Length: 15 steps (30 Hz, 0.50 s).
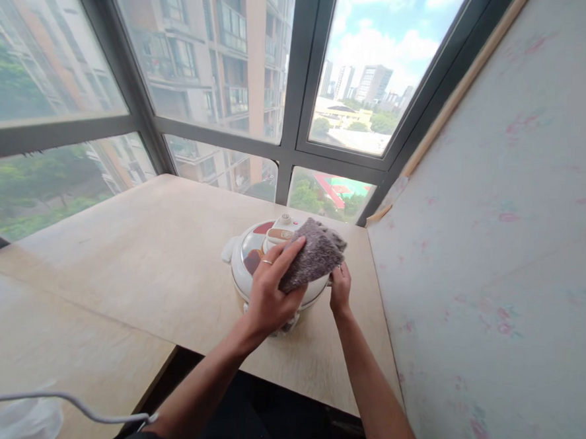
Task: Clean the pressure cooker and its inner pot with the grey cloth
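Note:
A round white electric pressure cooker point(242, 276) with a reddish-brown pattern on its lid stands on the wooden surface. Over its lid, my left hand point(273, 288) is closed on a grey-brown fuzzy cloth point(315, 254), thumb and fingers gripping its near side. The cloth covers the right part of the lid. My right hand point(340, 288) is closed at the cooker's right side, around the side handle there; its fingertips are partly hidden. Another side handle point(229, 249) sticks out at the left. A knob point(286, 219) shows at the lid's far edge.
The pale wooden tabletop point(122, 249) runs back to windows with grey frames point(293, 100). A flowered wall point(499, 258) bounds the right side. At lower left, a white cable point(78, 402) crosses above a clear plastic bag point(27, 422).

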### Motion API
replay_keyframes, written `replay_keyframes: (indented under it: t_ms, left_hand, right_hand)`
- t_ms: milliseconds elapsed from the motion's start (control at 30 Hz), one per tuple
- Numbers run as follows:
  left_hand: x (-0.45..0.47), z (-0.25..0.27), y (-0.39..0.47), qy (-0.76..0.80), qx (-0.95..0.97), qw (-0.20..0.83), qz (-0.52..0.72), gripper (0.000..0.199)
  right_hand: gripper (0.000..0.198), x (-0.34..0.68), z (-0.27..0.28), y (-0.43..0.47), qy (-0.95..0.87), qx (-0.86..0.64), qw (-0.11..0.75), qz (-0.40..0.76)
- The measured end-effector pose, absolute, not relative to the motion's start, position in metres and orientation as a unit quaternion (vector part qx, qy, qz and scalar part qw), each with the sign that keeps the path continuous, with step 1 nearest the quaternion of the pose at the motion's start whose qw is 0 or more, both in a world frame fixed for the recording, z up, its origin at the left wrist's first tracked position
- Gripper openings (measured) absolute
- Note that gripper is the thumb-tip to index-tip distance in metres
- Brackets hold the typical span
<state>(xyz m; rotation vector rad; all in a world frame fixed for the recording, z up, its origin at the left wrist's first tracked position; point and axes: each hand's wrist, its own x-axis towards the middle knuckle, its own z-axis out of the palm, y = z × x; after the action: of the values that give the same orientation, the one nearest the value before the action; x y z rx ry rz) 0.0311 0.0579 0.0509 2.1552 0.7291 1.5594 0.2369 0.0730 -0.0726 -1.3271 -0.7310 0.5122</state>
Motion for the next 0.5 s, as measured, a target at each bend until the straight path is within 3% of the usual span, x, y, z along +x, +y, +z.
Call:
replay_keyframes:
  t_ms: [233,500]
  left_hand:
    - [-0.069,0.036,0.076,0.509,0.479,0.317,0.641,0.070]
    - [-0.103,-0.014,0.117,0.591,0.335,0.341,0.650,0.084]
  right_hand:
    - [0.048,0.236,-0.076,0.072,-0.320,-0.594,0.700,0.235]
    - [0.039,0.248,-0.038,0.079,-0.325,-0.623,0.697,0.143]
